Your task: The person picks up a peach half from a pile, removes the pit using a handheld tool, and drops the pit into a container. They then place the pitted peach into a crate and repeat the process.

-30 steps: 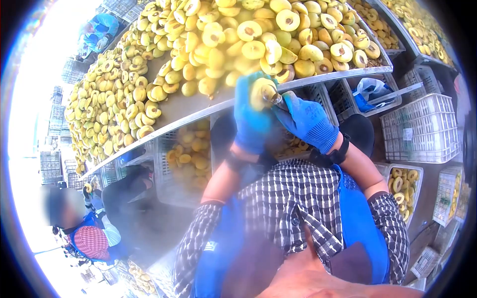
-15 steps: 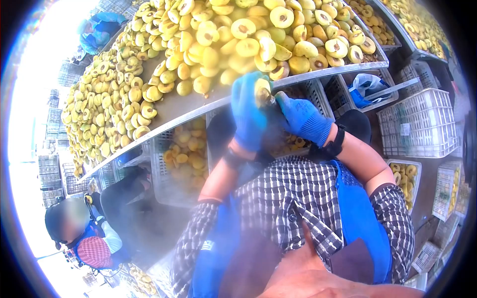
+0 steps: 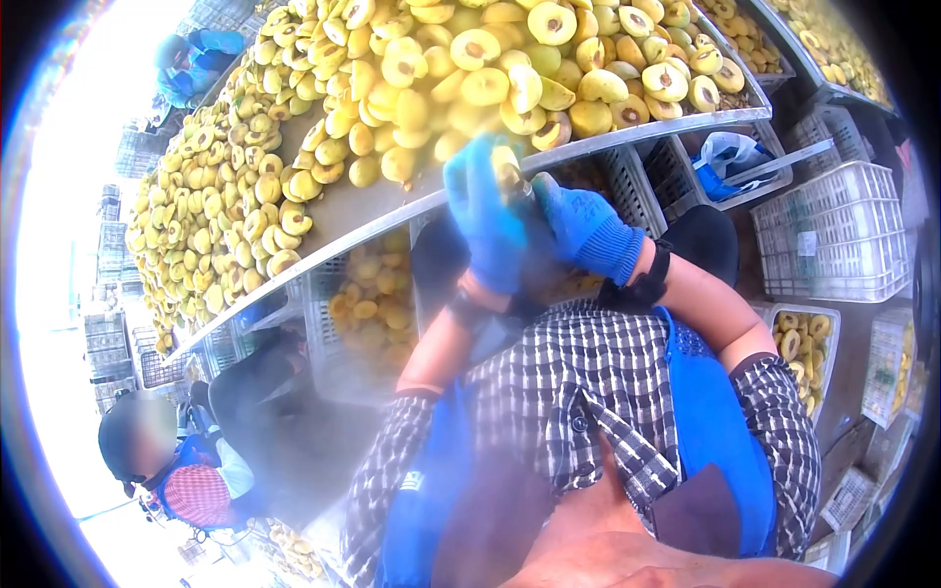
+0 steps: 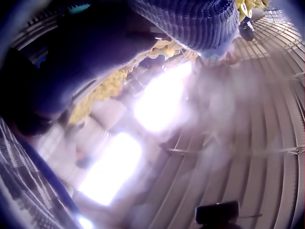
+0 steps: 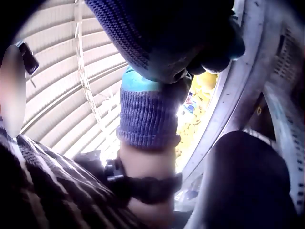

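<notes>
In the head view my left hand [image 3: 482, 220], in a blue knit glove, grips a yellow peach half [image 3: 506, 167] at the table's near edge. Right beside it is my right hand [image 3: 591, 230], also gloved in blue, holding a small metal-tipped tool [image 3: 527, 189] whose tip meets the peach's pit side. Fingers hide most of the tool. The left wrist view shows a dark glove cuff [image 4: 190, 24] against the roof. In the right wrist view, one dark glove [image 5: 157, 38] overlaps the other glove's cuff [image 5: 147, 117]; the peach is hidden there.
Peach halves [image 3: 480, 49] are heaped on a metal-edged table [image 3: 392, 213] before me. Below its edge stand crates, one with peach pieces [image 3: 377, 304]. A white crate [image 3: 833, 235] stands at the right. Another person [image 3: 196, 490] sits at the left.
The peach half has turned in the left hand, its cut face showing narrower now. Both hands shift slightly left and stay close together, the tool still at the fruit.
</notes>
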